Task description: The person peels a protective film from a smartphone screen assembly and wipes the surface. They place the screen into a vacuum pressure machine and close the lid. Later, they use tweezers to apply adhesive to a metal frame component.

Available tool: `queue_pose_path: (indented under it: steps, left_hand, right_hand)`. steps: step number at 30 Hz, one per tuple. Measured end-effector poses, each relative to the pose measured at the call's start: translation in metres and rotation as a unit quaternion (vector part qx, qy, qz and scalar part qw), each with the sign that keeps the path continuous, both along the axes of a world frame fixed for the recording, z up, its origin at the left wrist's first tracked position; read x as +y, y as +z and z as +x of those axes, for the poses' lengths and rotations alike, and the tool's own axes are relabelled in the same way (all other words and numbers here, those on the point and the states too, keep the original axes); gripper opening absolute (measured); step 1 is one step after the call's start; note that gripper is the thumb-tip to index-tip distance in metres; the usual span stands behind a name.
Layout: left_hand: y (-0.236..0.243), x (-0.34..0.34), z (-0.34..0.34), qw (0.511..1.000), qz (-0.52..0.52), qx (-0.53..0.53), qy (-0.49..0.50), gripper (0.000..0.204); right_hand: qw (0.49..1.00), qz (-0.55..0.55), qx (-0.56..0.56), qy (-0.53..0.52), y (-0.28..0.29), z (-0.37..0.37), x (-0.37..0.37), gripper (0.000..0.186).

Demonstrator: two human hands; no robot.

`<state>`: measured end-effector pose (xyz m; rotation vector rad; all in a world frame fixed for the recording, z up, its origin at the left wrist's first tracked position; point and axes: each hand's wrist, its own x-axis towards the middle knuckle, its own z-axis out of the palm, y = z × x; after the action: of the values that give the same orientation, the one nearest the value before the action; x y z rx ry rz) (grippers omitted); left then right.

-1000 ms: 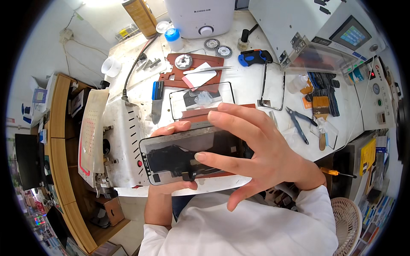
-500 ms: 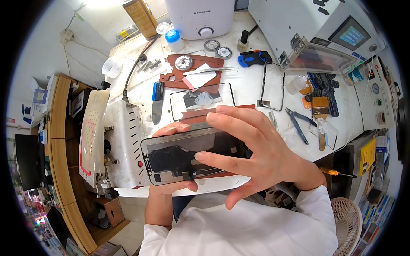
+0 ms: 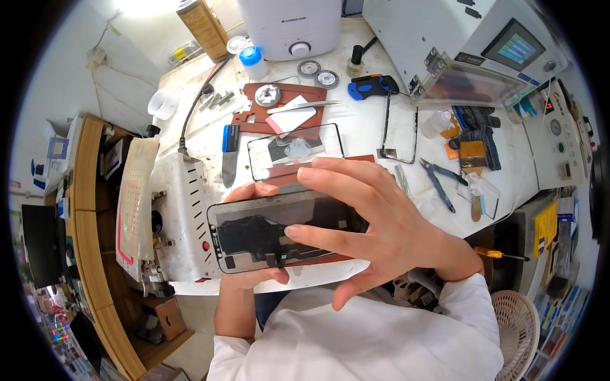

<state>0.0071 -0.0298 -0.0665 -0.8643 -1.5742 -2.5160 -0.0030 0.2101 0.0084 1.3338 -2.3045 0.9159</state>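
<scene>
While the view shifted slightly, the left hand (image 3: 246, 280) still gripped the black-bordered, rectangular glass phone screen (image 3: 254, 233) above the white tabletop (image 3: 362, 117). The right hand (image 3: 389, 235) stayed spread over it; handling seemed unchanged.

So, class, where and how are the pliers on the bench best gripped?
Probably around both handles, coming from the person's near right with the right hand: the pliers lie with handles splayed toward that side and jaws pointing away to the left.
</scene>
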Motion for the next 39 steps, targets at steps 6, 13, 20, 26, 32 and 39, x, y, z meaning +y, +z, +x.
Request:
queue_pose_path:
  steps: [6, 13, 20, 26, 32, 39]
  left_hand:
    - [0.006, 0.003, 0.001, 1.0, -0.008, -0.011, 0.012, 0.13]
    - [0.005, 0.006, 0.006, 0.997, 0.009, -0.052, 0.064, 0.133]
    - [0.005, 0.004, 0.008, 0.994, 0.025, -0.071, 0.076, 0.134]
    - [0.005, 0.006, 0.007, 0.996, 0.051, -0.034, 0.061, 0.126]
    - [0.003, 0.003, 0.006, 0.997, 0.068, -0.027, 0.029, 0.128]
    - [-0.002, -0.004, 0.012, 0.996, 0.004, 0.084, 0.024, 0.133]
  right_hand:
    - [1.0, -0.02, -0.004, 0.004, 0.0, 0.001, 0.001, 0.079]
    - [0.995, -0.092, -0.049, 0.001, 0.008, 0.004, 0.016, 0.087]
    - [0.994, -0.101, -0.045, -0.01, 0.001, 0.007, 0.014, 0.09]
    - [0.988, -0.148, -0.042, -0.003, 0.001, 0.007, 0.007, 0.098]
    - [0.986, -0.163, -0.03, 0.001, -0.001, 0.006, 0.002, 0.096]
    - [0.982, -0.184, -0.032, 0.011, -0.008, 0.007, 0.004, 0.105]
